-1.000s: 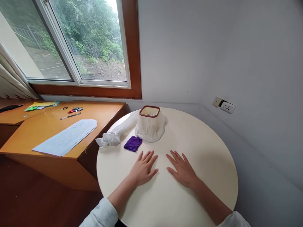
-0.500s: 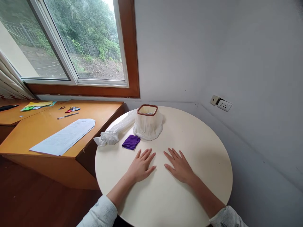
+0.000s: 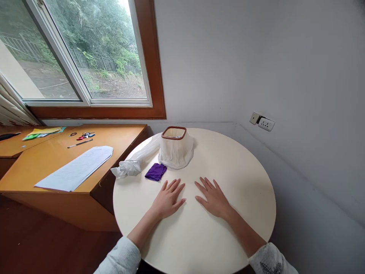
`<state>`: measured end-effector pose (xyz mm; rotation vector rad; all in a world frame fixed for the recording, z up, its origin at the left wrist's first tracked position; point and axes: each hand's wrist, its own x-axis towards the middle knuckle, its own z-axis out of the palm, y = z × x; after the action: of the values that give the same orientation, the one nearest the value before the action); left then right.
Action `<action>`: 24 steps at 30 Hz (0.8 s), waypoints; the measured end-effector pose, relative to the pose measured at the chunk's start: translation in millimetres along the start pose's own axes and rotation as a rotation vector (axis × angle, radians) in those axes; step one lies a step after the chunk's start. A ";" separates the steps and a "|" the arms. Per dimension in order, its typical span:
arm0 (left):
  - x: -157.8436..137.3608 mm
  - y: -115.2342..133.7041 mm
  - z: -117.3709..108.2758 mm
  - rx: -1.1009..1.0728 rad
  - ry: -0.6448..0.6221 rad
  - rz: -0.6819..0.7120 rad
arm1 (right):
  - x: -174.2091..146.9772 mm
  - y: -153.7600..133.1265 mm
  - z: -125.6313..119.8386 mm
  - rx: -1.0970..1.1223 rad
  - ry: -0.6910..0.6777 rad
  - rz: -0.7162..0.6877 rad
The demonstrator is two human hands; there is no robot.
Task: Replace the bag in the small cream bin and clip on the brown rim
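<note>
My left hand [image 3: 167, 199] lies flat on the round white table [image 3: 211, 243], fingers spread, holding nothing. Opposite it, my right hand [image 3: 213, 198] rests palm down, also with its fingers apart. Just beyond the left fingertips is a folded purple cloth [image 3: 156, 172]. Behind the cloth stands a small bin [image 3: 174, 150] with a brown rim, a whitish plastic bag draped over its outside. Something small shows inside the bin, too little of it to name. A crumpled translucent plastic bag [image 3: 129, 167] stretches along the table's left side, beside the bin.
A wooden desk [image 3: 122, 142] adjoins on the left, bearing sheets of paper [image 3: 76, 167], a pen [image 3: 80, 143], keys [image 3: 86, 135] and colourful papers [image 3: 42, 132]. A window [image 3: 99, 49] is above the desk. Wall sockets [image 3: 266, 123] are at the right.
The view has shifted slightly, so everything appears a little further left. Both hands stay flat on the table, and the things around them have not moved.
</note>
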<state>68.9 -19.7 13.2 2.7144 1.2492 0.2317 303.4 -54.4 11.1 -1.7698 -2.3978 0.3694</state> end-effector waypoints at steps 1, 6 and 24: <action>0.2 0.1 -0.1 -0.001 -0.001 0.000 | -0.1 0.0 -0.2 0.000 -0.002 0.001; 0.7 -0.1 0.1 -0.005 -0.004 0.000 | -1.0 0.3 -1.5 0.006 0.008 0.001; -0.1 -2.8 1.4 -0.008 0.028 0.011 | -1.2 -2.9 -4.2 0.009 0.005 0.013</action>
<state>67.0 -18.2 11.3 2.7212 1.2384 0.2765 302.2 -55.9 16.0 -1.7815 -2.3780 0.3766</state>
